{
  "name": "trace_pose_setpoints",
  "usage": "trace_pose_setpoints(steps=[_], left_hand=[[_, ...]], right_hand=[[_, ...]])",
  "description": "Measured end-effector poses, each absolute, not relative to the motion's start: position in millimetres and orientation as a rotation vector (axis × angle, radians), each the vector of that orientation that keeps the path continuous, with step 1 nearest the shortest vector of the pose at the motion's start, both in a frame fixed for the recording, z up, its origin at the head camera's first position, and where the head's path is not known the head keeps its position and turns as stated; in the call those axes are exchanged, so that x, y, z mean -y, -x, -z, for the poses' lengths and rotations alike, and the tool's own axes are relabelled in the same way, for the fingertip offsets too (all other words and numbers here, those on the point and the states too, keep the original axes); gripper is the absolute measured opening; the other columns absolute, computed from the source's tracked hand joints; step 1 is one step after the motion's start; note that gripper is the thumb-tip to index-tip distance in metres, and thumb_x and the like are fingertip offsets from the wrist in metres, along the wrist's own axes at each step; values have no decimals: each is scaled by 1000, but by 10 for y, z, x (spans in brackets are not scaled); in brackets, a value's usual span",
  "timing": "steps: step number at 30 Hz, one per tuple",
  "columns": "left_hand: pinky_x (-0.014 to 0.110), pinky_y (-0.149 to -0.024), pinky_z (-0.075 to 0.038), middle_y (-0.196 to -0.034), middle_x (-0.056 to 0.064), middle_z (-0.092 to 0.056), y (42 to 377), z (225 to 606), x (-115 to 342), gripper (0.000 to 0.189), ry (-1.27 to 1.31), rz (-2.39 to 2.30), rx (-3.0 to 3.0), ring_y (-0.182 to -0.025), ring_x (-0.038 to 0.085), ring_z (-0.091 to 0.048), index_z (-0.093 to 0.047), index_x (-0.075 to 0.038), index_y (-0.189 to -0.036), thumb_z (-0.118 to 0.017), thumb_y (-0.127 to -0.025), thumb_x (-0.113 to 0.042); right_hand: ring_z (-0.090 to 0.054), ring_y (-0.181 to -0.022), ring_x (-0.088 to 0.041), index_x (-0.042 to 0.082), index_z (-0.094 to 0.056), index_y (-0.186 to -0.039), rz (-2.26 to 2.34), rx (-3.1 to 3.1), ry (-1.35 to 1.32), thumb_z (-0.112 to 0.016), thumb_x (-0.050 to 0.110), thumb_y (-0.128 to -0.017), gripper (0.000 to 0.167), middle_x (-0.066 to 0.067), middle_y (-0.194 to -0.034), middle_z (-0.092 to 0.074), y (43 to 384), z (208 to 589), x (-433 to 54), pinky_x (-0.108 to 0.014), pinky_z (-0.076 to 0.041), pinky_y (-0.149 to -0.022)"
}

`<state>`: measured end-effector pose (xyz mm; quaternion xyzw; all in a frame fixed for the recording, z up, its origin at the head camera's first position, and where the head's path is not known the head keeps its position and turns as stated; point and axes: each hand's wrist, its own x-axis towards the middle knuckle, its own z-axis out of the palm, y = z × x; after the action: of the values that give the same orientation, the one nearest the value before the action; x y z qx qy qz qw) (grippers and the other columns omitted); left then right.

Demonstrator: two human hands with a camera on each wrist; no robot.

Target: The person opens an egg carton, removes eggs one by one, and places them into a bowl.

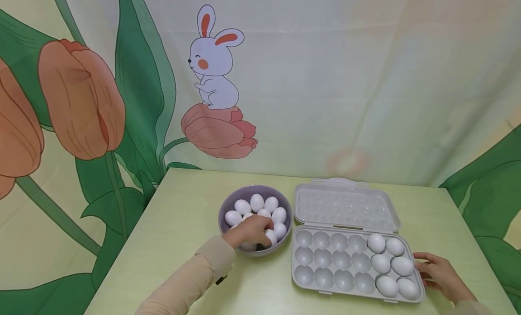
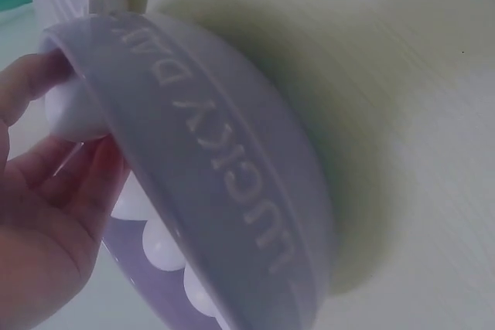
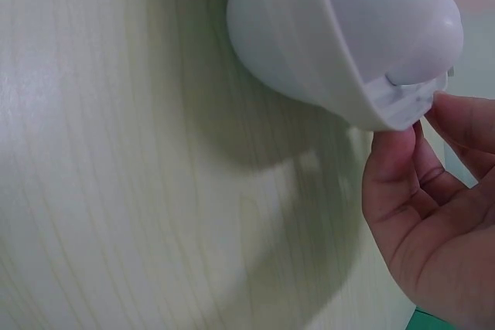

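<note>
My left hand (image 1: 252, 229) reaches into a purple-grey bowl (image 1: 223, 206) heaped with white eggs. In the left wrist view, its thumb and fingers grip one egg (image 2: 73, 112) at the bowl's rim. To the right lies a grey egg tray (image 1: 334, 285) with its lid (image 1: 346, 206) folded back. Several eggs (image 1: 386, 285) fill the two rightmost columns of cups; the other cups hold none. My right hand (image 1: 441, 275) holds the tray's right end. Close up, its fingertips pinch the rim (image 3: 383, 113) beside an egg (image 3: 433, 40).
A pale wood-grain table (image 1: 175, 215) carries the bowl and the tray side by side. Behind it hangs a cloth (image 1: 305, 89) printed with tulips and a rabbit. Raised letters run along the outside of the bowl.
</note>
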<state>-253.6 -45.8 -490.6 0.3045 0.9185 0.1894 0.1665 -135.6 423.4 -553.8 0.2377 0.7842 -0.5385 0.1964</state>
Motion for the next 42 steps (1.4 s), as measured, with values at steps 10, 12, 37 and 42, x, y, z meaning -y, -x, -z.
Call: trace_pose_setpoints(steps=[10, 12, 37, 42], left_hand=[[22, -61, -38, -77, -3, -55, 2512, 4948, 385, 26, -876, -544, -2672, -66, 10, -46, -58, -8, -86, -70, -63, -14], [22, -60, -39, -77, -3, -55, 2509, 4958, 373, 26, -877, -520, -2689, -66, 10, -46, -58, -9, -86, -70, -63, -15], [27, -73, -45, -94, 0, -62, 2520, 5032, 340, 32, -907, -375, -2708, -85, 14, -56, -62, -11, -98, -71, -70, -22], [27, -68, -44, -96, 3, -62, 2560, 4899, 311, 36, -891, -432, -2711, -80, 14, -55, -60, -11, -102, -70, -69, -22]], right_hand=[[-55, -71, -13, -7, -30, -130, 1510, -2203, -680, -54, 18, -84, 58, 4, -79, -57, 1354, 5555, -4245, -30, -46, -61], [-55, -71, -13, -7, -30, -129, 1512, -2204, -683, -55, 18, -84, 57, 4, -78, -57, 1352, 5555, -4244, -30, -46, -61], [-54, -72, -14, -7, -29, -130, 1512, -2192, -664, -52, 18, -85, 56, 3, -81, -57, 1351, 5538, -4239, -31, -46, -63], [-54, -73, -14, -7, -29, -130, 1516, -2190, -664, -53, 20, -86, 57, 2, -82, -57, 1359, 5549, -4243, -31, -46, -63]])
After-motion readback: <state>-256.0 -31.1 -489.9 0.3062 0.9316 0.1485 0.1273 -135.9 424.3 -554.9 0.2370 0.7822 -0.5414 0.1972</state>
